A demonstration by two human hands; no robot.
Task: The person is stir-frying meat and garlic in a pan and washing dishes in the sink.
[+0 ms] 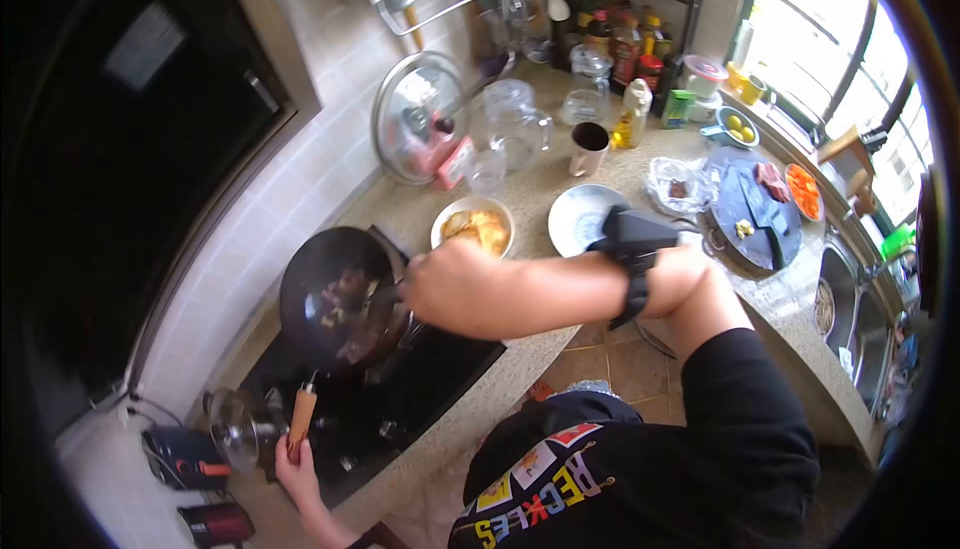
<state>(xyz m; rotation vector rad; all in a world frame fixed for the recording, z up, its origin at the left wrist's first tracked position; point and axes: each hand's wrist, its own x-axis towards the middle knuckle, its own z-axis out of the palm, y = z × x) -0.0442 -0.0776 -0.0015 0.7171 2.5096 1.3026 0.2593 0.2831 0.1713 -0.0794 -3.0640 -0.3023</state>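
Observation:
My left hand (295, 467) is closed around the wooden handle (301, 417) of a dark wok (305, 259) on the black stove. Pieces of browned meat (350, 294) lie in the wok. Over the wok's right edge, my right hand (455, 281) grips a spatula (385, 295) whose dark end reaches down among the pieces; much of it is hidden by the hand. Just behind that hand stands a bowl of yellow cooked food (478, 225), perhaps egg. A white plate (578, 221) sits to its right, partly covered by my forearm.
A glass lid (425, 114) leans on the tiled wall beside glass jugs (518, 129). Toward the right are a cup (590, 149), an oil bottle (633, 114), a round cutting board (735, 184) with meat, a bowl of carrot (803, 192) and a sink (850, 324). Another lid (240, 427) stands left.

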